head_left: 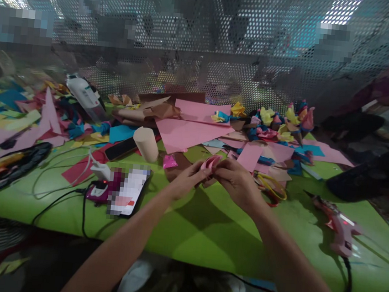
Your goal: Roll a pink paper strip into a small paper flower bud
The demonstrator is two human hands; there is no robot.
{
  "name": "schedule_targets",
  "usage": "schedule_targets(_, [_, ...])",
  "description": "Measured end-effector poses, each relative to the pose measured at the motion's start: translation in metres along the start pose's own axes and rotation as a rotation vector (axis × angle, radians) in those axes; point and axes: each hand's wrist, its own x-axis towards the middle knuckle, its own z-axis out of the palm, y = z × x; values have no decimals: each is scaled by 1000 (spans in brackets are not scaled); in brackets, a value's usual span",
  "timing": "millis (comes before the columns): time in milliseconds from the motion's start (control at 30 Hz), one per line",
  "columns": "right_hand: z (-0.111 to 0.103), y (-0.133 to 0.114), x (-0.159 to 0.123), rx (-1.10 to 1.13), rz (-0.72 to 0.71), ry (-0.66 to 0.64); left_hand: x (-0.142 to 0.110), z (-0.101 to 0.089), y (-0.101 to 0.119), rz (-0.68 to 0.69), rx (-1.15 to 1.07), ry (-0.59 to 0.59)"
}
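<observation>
Between both hands, above the green table (pixel 186 228), is a small curled piece of pink paper (pixel 209 164) with a brownish part below it. My left hand (pixel 191 175) pinches its left side, the thumb lying across the front. On the other side, the fingers of my right hand (pixel 234 177) are bent and pressed against the paper's right edge. The hands partly hide its lower part. Just right of my right hand lie yellow-handled scissors (pixel 273 188), partly covered. A shiny pink wrapper (pixel 170 161) rests left of my left hand.
A pink glue gun (pixel 341 229) with a black cord lies at right. At left are a phone (pixel 130 192), a plugged-in charger (pixel 100 171) and a cream cylinder (pixel 145 144). Pink paper sheets (pixel 192 134), paper flowers (pixel 288 123) and a bottle (pixel 85 96) line the back.
</observation>
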Motion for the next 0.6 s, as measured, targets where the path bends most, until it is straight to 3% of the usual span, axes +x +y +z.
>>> schedule_targets(300, [0,-5,-2,149,170,202,2,-1,1,24,87,47])
schedule_targets(467, [6,-9,-1,132,116,114,1,0,-1,46,158,61])
schedule_targets(600, [9,-7,0,147,74,62,0,0,0,63,182,6])
